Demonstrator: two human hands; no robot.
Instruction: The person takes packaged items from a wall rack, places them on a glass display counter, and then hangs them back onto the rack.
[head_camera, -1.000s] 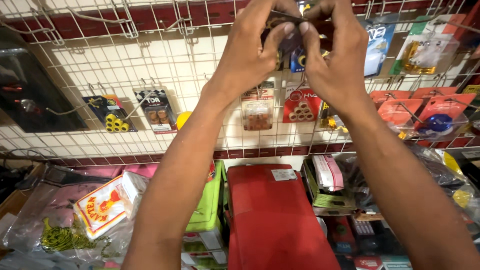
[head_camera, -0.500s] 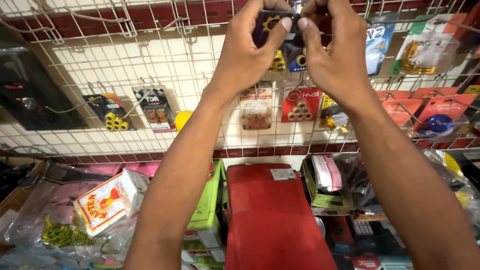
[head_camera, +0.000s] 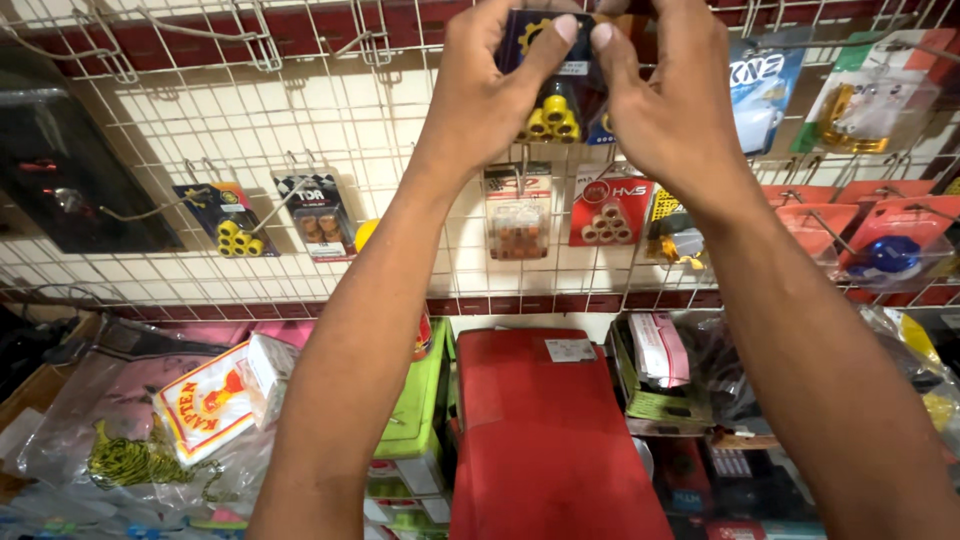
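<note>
Head view: two hands, left hand (head_camera: 490, 95) and right hand (head_camera: 665, 100), grip one roller pack (head_camera: 555, 85).

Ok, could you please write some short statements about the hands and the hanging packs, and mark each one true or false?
1. Both hands, left hand and right hand, hold the dark pack of yellow rollers. True.
2. The pack lies on the red box. False: it is held up at the wire grid.
3. Another pack with yellow rollers hangs at the left. True.
4. The red box is open. False: it is closed.
</note>
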